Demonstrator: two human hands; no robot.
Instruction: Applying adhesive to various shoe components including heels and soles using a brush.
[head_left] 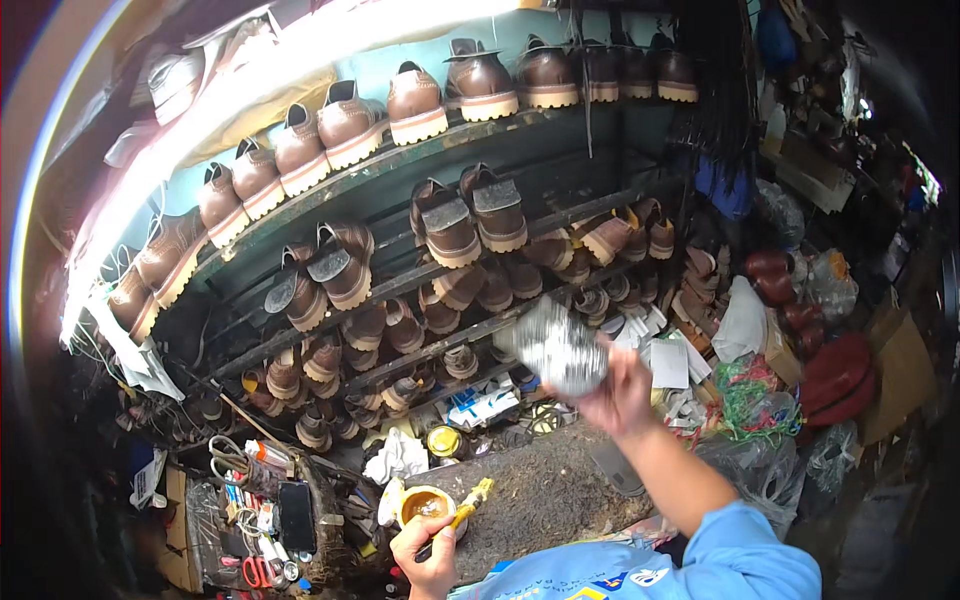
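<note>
My left hand [424,552] is closed on a brush [470,503] smeared with yellow, its tip pointing up and to the right. Just behind that hand stands a small pot [403,505] with a yellow-crusted rim and amber-brown liquid inside. Farther up and to the right, my right hand [622,392] grips a shiny silvery can [572,350], blurred by motion and raised in front of the lower shoe shelves. The can's far end is too smeared to make out.
A worn dark workbench [560,480] lies before me. Racks of brown shoes [350,125] rise behind it. At left, a tray of small items holds a dark phone [296,517] and red-handled scissors [258,572]. Bags, cardboard [900,365] and tangled green string [750,395] crowd the right.
</note>
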